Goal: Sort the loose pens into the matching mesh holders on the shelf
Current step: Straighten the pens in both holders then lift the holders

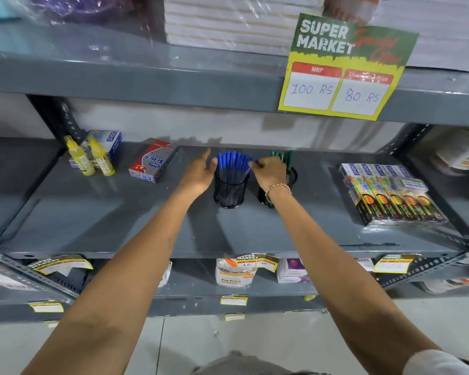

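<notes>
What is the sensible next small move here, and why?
Probably lower the blue pen pinched in the right hand into the mesh holder of blue pens; its tip already sits at that bunch, and the left hand is beside the holder.

Quick tally on the shelf (92, 220)!
Two mesh holders (230, 189), two yellow bottles (77, 158), two hands (198, 174) in; the blue pens (233, 162) bunch too tightly to count.
</notes>
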Demonstrator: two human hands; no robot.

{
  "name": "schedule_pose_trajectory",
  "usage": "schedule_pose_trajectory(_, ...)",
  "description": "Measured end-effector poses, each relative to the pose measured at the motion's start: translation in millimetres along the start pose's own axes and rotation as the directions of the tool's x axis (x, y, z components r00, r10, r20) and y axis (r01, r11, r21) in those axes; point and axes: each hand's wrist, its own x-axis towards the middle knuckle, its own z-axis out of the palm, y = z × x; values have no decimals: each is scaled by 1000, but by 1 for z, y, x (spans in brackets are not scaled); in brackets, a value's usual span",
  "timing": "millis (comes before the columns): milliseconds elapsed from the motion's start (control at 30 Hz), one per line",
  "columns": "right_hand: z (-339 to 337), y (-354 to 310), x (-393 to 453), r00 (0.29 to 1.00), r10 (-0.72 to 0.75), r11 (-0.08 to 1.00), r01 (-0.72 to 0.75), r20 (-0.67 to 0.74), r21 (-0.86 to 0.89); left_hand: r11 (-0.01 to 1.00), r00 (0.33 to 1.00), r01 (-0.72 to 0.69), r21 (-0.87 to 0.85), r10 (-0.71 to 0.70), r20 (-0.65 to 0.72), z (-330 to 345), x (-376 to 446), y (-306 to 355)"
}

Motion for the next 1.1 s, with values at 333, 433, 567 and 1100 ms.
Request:
schedule_pose_trajectory(333, 8, -14, 9, 955, -181, 977, 203, 234, -69, 1000, 980, -11, -19, 14, 200, 3, 12, 29)
schedule_pose_trajectory(433, 9, -7, 10, 943, -204, 963, 242, 264, -121, 1000, 983, -31, 2, 30, 180, 4, 11, 26)
schedule_pose_trajectory(567, 8, -6, 6, 928, -284, 924, 333, 242, -191, 997, 985, -66, 45, 58, 161, 7, 12, 26)
schedule_pose_trajectory(1100, 6, -15, 2, 995, -84, 969, 68, 60, 236, 997, 998, -41, -73, 37, -54, 4, 12, 22)
